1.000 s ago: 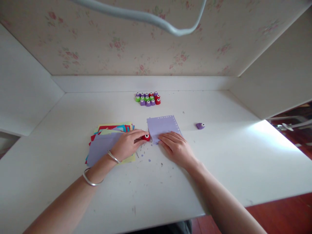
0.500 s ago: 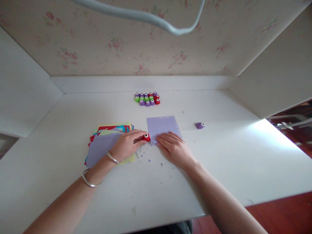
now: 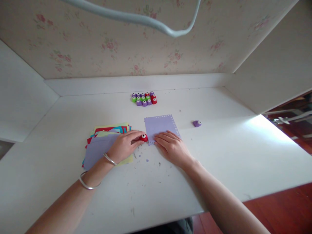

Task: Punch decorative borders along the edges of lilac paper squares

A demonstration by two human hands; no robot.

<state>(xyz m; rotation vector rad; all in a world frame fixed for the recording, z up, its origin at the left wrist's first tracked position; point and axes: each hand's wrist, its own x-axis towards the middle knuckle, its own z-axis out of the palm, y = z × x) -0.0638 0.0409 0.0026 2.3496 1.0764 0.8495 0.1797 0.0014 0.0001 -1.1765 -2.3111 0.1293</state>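
Note:
Between the thumb and fingers of my left hand (image 3: pixel 125 144) is a red craft punch (image 3: pixel 143 137) with a white, eye-like button. It sits at the left edge of a purple paper sheet (image 3: pixel 158 125), near its lower corner. Small punched holes run along the sheet's top and right edges. My right hand (image 3: pixel 172 147) lies flat on the lower part of the sheet, fingers stretched out, pressing it to the table. Whether the sheet's edge is inside the punch is too small to tell.
Left of the sheet, a stack of coloured paper (image 3: pixel 97 149) lies partly under my left hand. Several purple, green and red punches (image 3: pixel 143 98) stand in rows near the back wall. A single purple punch (image 3: pixel 196 123) lies to the right. Tiny paper scraps (image 3: pixel 147 160) dot the table.
The whole view has shifted slightly. My left hand keeps the red punch at the sheet's left edge, and my right hand stays on the paper.

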